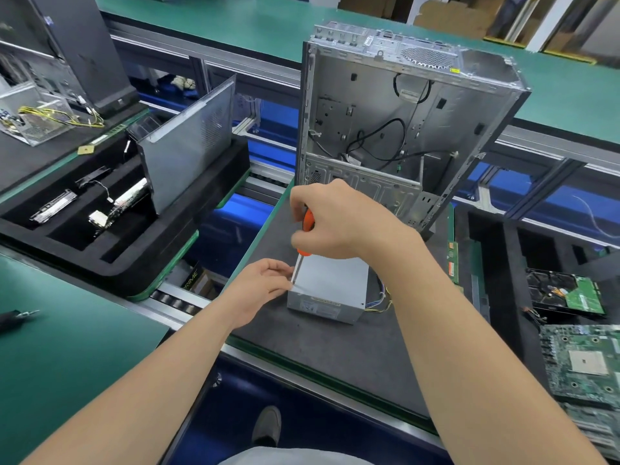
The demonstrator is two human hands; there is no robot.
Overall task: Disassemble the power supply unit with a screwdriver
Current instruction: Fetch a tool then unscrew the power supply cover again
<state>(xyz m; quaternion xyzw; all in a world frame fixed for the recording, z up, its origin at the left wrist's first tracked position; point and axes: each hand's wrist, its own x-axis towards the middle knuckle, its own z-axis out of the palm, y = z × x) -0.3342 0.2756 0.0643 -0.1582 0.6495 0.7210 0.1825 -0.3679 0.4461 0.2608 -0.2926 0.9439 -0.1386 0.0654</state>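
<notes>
— Where is the power supply unit [330,290]?

— Flat on the dark grey mat [335,357], near its middle, label side facing the person. Its coloured wire bundle spills out at its three o'clock.

— And the screwdriver [308,221]?

— Standing almost upright over the unit's ten o'clock corner, orange handle up, shaft running down to the top edge. I cannot tell whether the tip sits in a screw.

— Who holds it?

— The right hand [339,223], fingers wrapped tight round the handle from above.

— The left hand [260,290]?

— At the unit's nine o'clock, fingers curled onto that same corner, thumb on top, just beside the shaft's lower end.

— What else is around?

— An emptied computer case [402,122] stands upright at the unit's twelve o'clock, open side toward the person, black cables loose inside. At ten o'clock a black foam tray [134,256] holds a steel side panel [188,146] on edge and small parts. At three o'clock lies a hard drive [567,293], circuit side up; at four o'clock, a green motherboard [583,364].
</notes>
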